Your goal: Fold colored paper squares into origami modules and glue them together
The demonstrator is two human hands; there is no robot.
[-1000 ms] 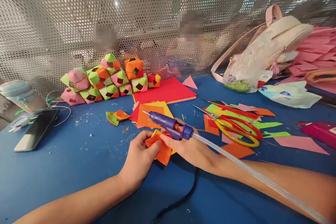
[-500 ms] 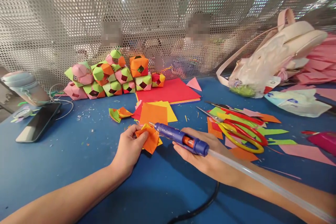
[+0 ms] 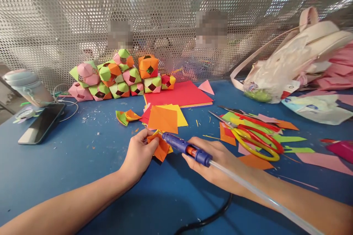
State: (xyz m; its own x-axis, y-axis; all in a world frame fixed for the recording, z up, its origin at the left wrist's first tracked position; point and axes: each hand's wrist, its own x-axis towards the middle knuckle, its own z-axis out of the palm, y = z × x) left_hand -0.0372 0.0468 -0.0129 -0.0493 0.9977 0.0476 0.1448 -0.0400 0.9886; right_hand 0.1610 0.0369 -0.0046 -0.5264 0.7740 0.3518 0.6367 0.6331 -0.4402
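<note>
While the left hand [image 3: 136, 154] pinches the folded orange-and-yellow paper [image 3: 161, 150] over the table [image 3: 91, 154], the right hand [image 3: 217, 158] grips the blue glue gun [image 3: 179, 144], tip at the paper's edge, apparently applying glue, which calls for steady aim.

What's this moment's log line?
left hand: pinching folded orange-and-yellow paper | right hand: holding blue plastic glue gun, tip at paper

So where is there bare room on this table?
Between the black phone and left hand, bar scattered specks; and between the left forearm and black cable. Crowded: the right, with red and yellow scissor handles among green, pink and orange paper scraps.
</note>
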